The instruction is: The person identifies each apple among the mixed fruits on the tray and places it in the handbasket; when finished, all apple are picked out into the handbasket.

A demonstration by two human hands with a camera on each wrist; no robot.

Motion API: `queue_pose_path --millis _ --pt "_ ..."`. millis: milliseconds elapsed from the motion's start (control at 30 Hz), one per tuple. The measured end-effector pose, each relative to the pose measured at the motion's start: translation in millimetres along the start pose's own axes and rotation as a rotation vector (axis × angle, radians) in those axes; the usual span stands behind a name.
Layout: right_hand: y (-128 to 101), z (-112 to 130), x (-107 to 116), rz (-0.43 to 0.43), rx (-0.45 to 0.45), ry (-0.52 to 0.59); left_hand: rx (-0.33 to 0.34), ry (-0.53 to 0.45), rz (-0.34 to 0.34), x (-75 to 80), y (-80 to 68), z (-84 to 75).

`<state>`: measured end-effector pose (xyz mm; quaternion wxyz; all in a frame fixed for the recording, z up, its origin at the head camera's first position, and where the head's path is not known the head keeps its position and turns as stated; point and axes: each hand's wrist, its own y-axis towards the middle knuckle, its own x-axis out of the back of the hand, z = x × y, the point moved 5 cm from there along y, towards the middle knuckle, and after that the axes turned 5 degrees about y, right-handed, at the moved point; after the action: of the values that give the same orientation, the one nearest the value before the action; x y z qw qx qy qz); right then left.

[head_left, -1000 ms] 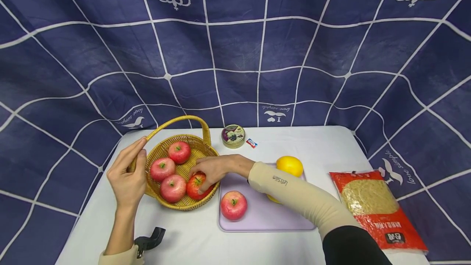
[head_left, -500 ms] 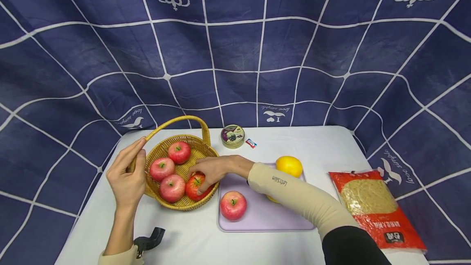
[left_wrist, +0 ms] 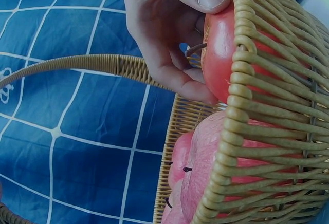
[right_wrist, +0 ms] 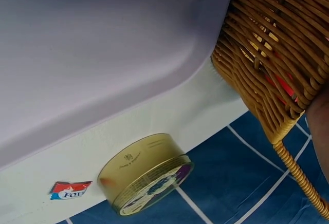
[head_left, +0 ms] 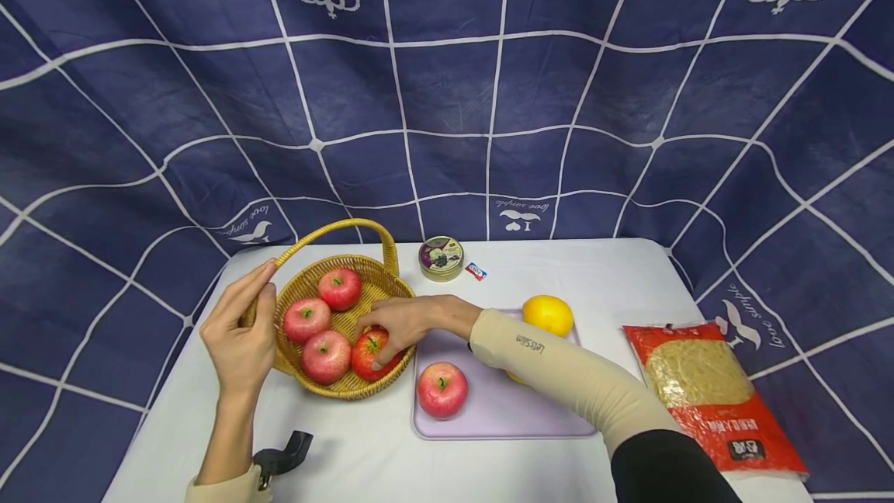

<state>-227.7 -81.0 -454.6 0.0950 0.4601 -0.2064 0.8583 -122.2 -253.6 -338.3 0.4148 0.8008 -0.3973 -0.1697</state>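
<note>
My left hand (head_left: 240, 332) holds the near side of the arched handle (head_left: 331, 227) of a woven basket (head_left: 373, 274), the handle passing between fingers and thumb. Inside the basket, my right hand (head_left: 401, 320) grips a red apple (head_left: 368, 355) near the right rim. The left wrist view shows its thumb and fingers around this apple (left_wrist: 220, 54), close behind the basket's wall. Three pinker apples lie beside it: one at the back (head_left: 341, 289), one at the left (head_left: 307, 320) and one in front (head_left: 326, 358).
Right of the basket lies a lilac tray (head_left: 489, 429) bearing another apple (head_left: 442, 390) and a yellow lemon-like fruit (head_left: 548, 315); my right forearm partly covers more yellow. Behind stand a round tin (head_left: 441, 258) and a small wrapper (head_left: 476, 271). A red packet (head_left: 712, 394) lies far right.
</note>
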Motion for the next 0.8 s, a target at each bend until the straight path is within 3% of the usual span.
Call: queue_pose_path --millis 800 --pt "1.0 3.7 -1.9 -0.030 0.008 -0.007 -0.009 -0.003 -0.007 0.2 0.0 -0.3"
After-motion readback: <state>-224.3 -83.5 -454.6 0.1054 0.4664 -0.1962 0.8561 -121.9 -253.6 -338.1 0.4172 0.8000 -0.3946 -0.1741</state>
